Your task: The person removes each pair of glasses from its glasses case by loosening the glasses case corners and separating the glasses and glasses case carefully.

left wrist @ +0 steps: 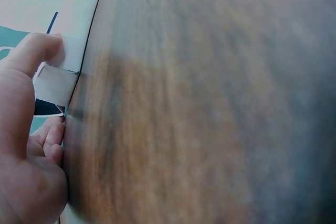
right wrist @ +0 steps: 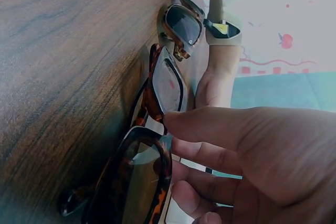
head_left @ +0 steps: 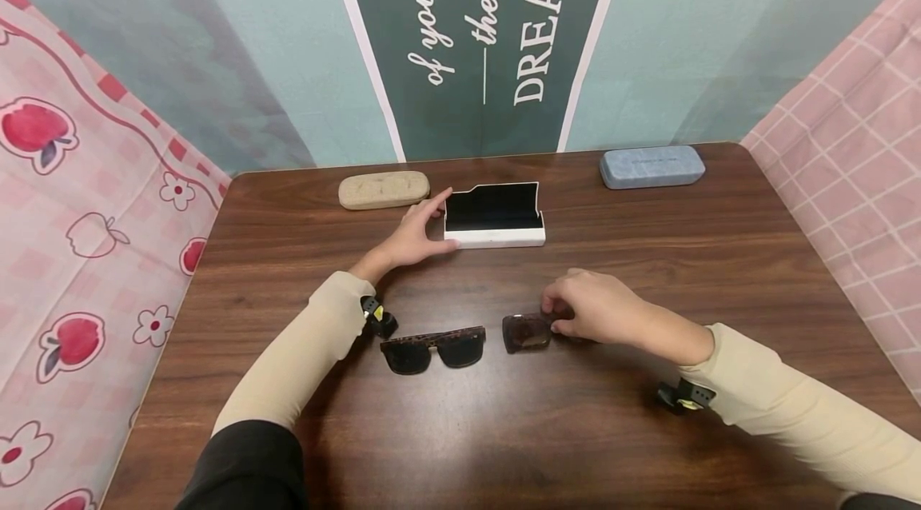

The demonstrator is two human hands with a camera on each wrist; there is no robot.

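Note:
My left hand [head_left: 412,240] grips the left end of an open white glasses case [head_left: 500,238], thumb at its front corner and fingers at the back. The case has a black lining. In the left wrist view the thumb presses against the white wall [left wrist: 79,19]. My right hand [head_left: 597,306] pinches the bridge of tortoiseshell sunglasses [head_left: 527,332] between thumb and fingers. From the head view, that hand hides their right half; the right wrist view shows both lenses [right wrist: 168,82]. Left of them, a second pair of dark sunglasses [head_left: 433,352] lies on the table.
A beige glasses case [head_left: 384,190] stands closed at the back left, close to my left hand. At the back right is a closed blue glasses case [head_left: 652,167]. The brown wooden table [head_left: 504,430] meets hanging cloths on the left, back and right.

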